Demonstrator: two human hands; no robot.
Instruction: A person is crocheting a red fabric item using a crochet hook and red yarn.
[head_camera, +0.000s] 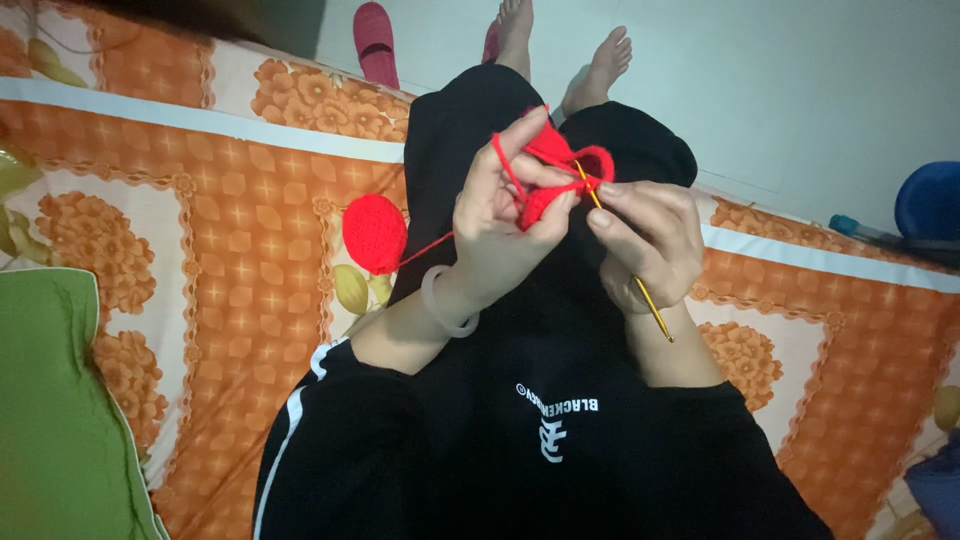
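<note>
My left hand (500, 215) pinches a small red crochet piece (560, 175) between thumb and fingers, with red yarn looped over the index finger. My right hand (650, 235) grips a gold crochet hook (645, 295) whose tip is pushed into the red piece, the handle pointing down and right. Both hands are raised above my lap, over black trousers. A strand of red yarn runs from the work to a flat red crochet disc (375, 233) lying on the bedsheet to the left. A pale bangle (445, 305) circles my left wrist.
I sit on a bed with an orange flowered sheet (230, 250). A green pillow (55, 410) lies at the lower left. My bare feet (595, 65) rest near a pink slipper (377, 42) on the pale floor. A blue object (930, 205) sits at the right edge.
</note>
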